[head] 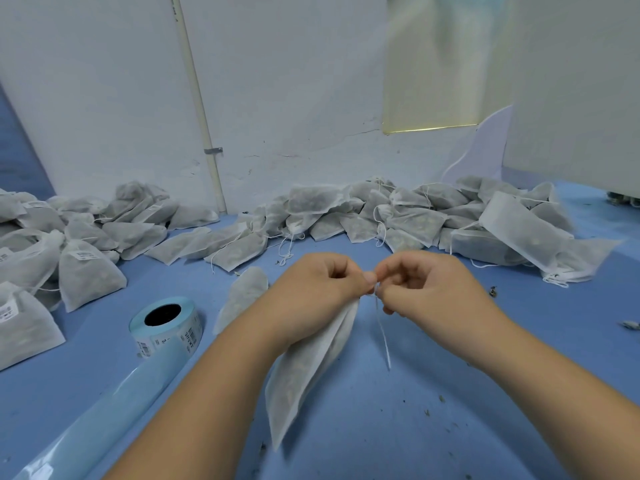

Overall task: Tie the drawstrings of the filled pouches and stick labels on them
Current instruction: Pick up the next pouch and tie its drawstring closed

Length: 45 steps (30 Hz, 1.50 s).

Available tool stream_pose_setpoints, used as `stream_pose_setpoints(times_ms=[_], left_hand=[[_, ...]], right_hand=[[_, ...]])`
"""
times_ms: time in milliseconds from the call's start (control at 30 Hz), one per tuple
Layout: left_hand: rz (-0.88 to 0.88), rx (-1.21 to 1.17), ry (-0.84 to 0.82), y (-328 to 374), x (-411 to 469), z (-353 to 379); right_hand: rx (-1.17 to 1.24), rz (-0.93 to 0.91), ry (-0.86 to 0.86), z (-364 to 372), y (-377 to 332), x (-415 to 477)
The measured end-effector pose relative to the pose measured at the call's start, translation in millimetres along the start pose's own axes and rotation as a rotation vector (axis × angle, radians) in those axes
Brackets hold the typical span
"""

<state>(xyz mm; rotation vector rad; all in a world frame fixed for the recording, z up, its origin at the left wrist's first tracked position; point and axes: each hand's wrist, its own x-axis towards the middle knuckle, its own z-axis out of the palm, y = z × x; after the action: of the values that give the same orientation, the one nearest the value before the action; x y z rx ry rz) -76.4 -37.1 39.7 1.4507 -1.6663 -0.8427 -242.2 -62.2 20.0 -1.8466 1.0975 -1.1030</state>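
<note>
Our left hand (322,289) is curled tight around the top of a pouch (311,372), and its thumb meets the fingertips of our right hand (426,282). Our right hand is curled too and pinches the string (382,334) right where it comes out of the pouch top. The two hands touch at that spot. The string is thin and white, and its loose end hangs down below our right hand. The pouch is soft, thin white cloth that we can partly see through, with dark bits inside. It is long and flat, and it hangs from our left hand with its bottom corner pointing toward us, above the blue table (485,393). One more pouch (246,292) lies flat just behind our left wrist. To the left sits a round roll of labels (166,323) with a dark hole in the middle, and a shiny pale blue strip (104,420) runs from it toward us. A heap of pouches with labels (79,271) lies on the far left. A bigger heap with loose strings (415,216) lies by the white wall (294,98).
</note>
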Motion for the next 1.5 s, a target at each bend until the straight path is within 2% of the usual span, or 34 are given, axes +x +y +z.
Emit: stream_pose_setpoints(times_ms=[167, 333, 467, 567, 667, 800, 933, 1067, 1367, 1500], left_hand=[[0.026, 0.082, 0.04, 1, 0, 0], [0.103, 0.205, 0.132, -1, 1, 1], [0.139, 0.211, 0.123, -1, 0, 2], [0.158, 0.218, 0.119, -1, -1, 2], [0.148, 0.241, 0.115, 0, -1, 3], [0.063, 0.115, 0.088, 0, -1, 2], [-0.038, -0.087, -0.014, 2, -4, 2], [-0.068, -0.246, -0.076, 4, -6, 3], [-0.081, -0.33, 0.017, 4, -3, 6], [-0.073, -0.284, 0.077, 2, -2, 6]], right_hand=[[-0.095, -0.048, 0.024, 3, -2, -5], [-0.077, 0.085, -0.055, -2, -5, -3], [0.029, 0.187, -0.109, -6, -8, -3], [0.082, 0.209, -0.138, -7, -8, -3], [0.039, 0.203, -0.121, -6, -9, -4], [-0.037, 0.164, -0.068, -5, -9, -5], [-0.004, 0.122, -0.048, -5, -11, -6], [0.032, 0.045, 0.004, -2, -10, -6], [-0.115, -0.218, 0.163, 3, -5, -7], [-0.142, -0.235, 0.178, 4, -3, -7]])
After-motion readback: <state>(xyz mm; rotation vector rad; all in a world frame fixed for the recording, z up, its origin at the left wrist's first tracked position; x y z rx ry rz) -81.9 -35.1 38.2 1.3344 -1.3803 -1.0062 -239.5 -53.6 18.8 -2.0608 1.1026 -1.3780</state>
